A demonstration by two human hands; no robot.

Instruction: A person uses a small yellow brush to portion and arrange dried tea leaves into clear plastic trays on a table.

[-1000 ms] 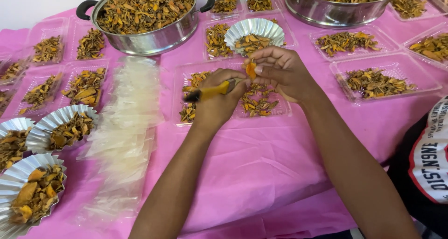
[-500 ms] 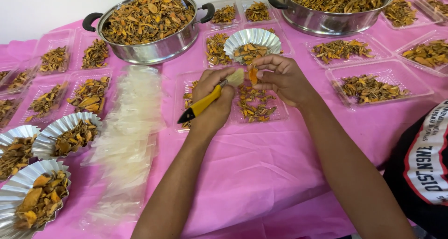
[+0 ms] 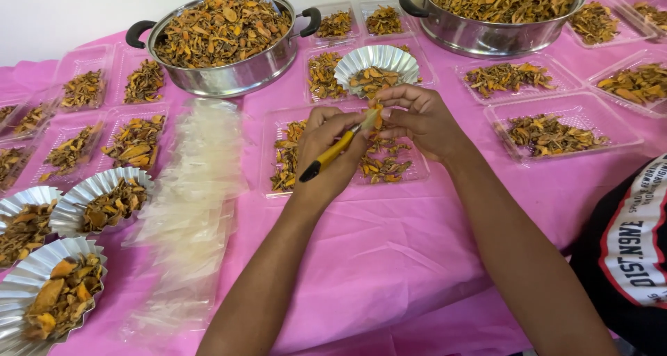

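- Over the clear plastic tray (image 3: 278, 130) at the middle of the pink tablecloth (image 3: 389, 259), the left hand (image 3: 326, 151) is clenching a small yellow-and-black-handled knife (image 3: 332, 153), its blade tilted up toward the other hand.
- Just beside it, the right hand (image 3: 420, 120) is pinching a small orange dried piece (image 3: 377, 120) between thumb and fingertips, right at the blade's tip and above the tray's dried slices.
- To my eye, the cut is going best with the piece gripped near its far end, fingertips kept behind the blade, and the scraps falling straight down into the tray.
- Close ahead, a fluted foil cup (image 3: 379, 64) of slices is sitting just past the right hand's knuckles, so any forward push of the blade is getting little room.
- Further back, two big steel pots (image 3: 222, 78) of slices are closing off the far side.
- To the left, a stack of clear lids (image 3: 198, 182) is lying near the left forearm; a wide elbow swing could be scattering it.
- Nearer the body, bare cloth is leaving open room for drawing both hands back, up to the table's near edge.
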